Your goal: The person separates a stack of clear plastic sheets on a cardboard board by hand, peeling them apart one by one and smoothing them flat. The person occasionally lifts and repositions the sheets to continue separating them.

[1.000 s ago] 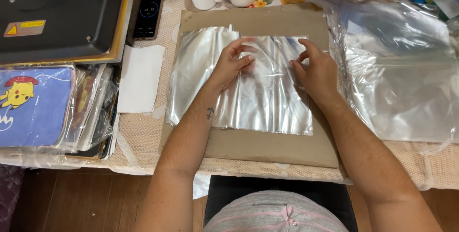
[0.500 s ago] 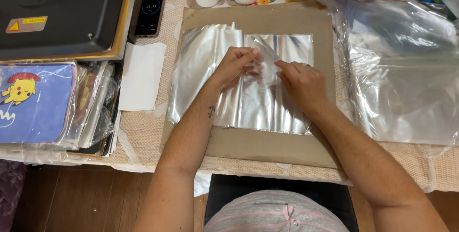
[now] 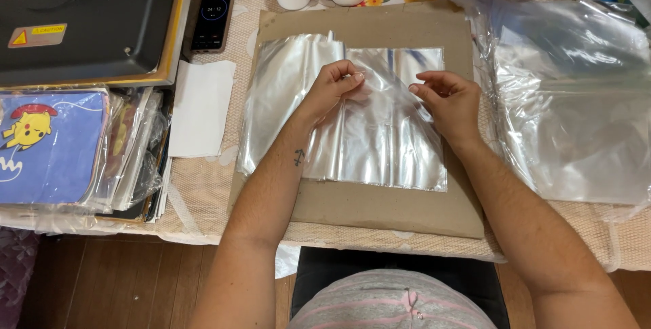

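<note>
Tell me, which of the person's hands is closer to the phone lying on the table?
Left. The left hand pinches the clear plastic bag right of the phone; the right hand is farther right still.

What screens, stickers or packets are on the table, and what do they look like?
Phone: upper left beside the cardboard, black, screen lit.
Warning sticker: on the black machine, yellow and white rectangle.
Cartoon print: far left, blue, in a clear sleeve.
Clear plastic bags: piled at right.
</note>
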